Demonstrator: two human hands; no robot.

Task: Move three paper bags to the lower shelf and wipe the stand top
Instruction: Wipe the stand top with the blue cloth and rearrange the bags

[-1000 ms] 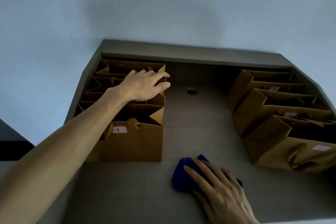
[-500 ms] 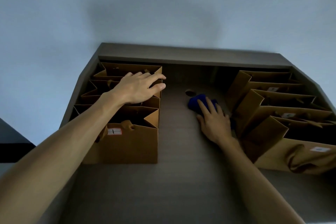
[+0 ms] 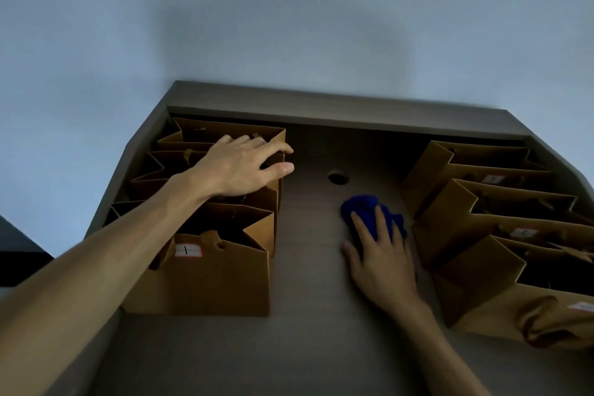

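A grey stand top runs down the middle between two rows of brown paper bags. My right hand lies flat on a crumpled blue cloth, pressing it onto the stand top just left of the right row of bags. My left hand rests with spread fingers on the top edges of the left row of bags, over the second and third bags from the back. The nearest left bag carries a white label with a red border.
A round cable hole sits in the surface behind the cloth. A raised back ledge meets a pale wall. The right bags lean left, one with a twisted paper handle hanging at the front. A dark object is at the far left.
My right hand slid the blue cloth from the near edge up to the cable hole, then back a little toward me. My left hand stayed on the left bags.
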